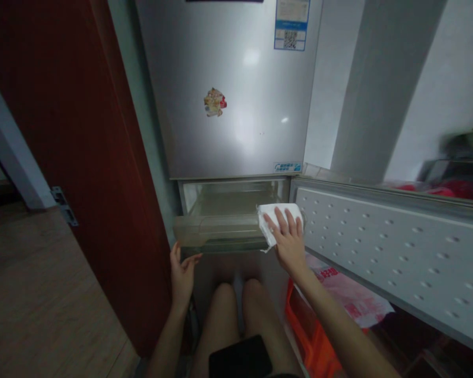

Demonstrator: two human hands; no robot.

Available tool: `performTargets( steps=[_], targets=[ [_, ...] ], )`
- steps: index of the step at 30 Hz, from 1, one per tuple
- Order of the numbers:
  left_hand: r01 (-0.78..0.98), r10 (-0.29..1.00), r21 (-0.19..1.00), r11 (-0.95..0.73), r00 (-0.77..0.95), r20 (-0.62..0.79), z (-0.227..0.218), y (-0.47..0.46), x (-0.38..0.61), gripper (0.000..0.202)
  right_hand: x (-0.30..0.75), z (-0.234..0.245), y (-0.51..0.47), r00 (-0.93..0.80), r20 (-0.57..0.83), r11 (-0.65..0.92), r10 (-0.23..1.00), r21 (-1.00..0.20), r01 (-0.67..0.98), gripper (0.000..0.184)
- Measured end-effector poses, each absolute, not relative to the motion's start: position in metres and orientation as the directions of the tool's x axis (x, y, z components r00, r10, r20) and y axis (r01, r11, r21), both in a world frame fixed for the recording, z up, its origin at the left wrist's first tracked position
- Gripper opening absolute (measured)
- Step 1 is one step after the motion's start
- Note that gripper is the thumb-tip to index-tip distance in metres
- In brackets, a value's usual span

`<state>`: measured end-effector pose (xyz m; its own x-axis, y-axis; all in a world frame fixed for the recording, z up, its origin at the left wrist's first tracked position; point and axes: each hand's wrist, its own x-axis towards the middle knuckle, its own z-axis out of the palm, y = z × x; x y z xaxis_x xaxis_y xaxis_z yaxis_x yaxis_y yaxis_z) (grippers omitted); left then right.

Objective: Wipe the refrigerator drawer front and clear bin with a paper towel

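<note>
A clear plastic drawer [220,227] is pulled partly out of the middle compartment of a silver fridge [236,131]. My right hand [289,241] presses a folded white cloth [281,210] against the right end of the drawer's front, fingers spread over it. Near the drawer's lower left corner is my left hand [183,273], its fingers and thumb apart and nothing in it. Whether those fingertips touch the drawer I cannot tell. To the right, the compartment's door [362,236] stands swung open, its dimpled white inner side showing.
A dark red wooden door [86,157] rises close on the left. Beneath the open fridge door are an orange plastic crate [303,336] and a pink-and-white plastic bag [350,294]. A black flat object [240,359] lies on my lap, between my arms.
</note>
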<state>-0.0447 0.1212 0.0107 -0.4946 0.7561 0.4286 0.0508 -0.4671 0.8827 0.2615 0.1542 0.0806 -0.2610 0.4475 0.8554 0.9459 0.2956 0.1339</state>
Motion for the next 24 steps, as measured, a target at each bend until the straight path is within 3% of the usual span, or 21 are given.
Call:
performTargets(
  steps=[4, 10, 15, 24],
  targets=[
    [0.057, 0.754, 0.88, -0.471, -0.492, 0.435, 0.01, 0.122, -0.045, 0.067, 0.277, 0.075, 0.161, -0.138, 0.89, 0.263, 0.435, 0.021, 0.965, 0.063],
    [0.052, 0.742, 0.873, -0.485, -0.504, 0.443, 0.012, 0.121, -0.041, 0.066, 0.256, 0.073, 0.16, -0.043, 0.902, 0.293, 0.43, -0.095, 0.951, 0.085],
    [0.049, 0.734, 0.868, -0.494, -0.512, 0.447, 0.011, 0.123, -0.039, 0.066, 0.204, 0.067, 0.149, -0.11, 0.891, 0.359, 0.441, -0.062, 0.931, 0.089],
    [0.11, 0.694, 0.866, -0.487, -0.554, 0.46, 0.002, 0.13, -0.047, 0.067, 0.076, 0.081, 0.137, -0.375, 0.834, 0.631, 0.404, 0.042, 0.775, 0.069]
  ],
)
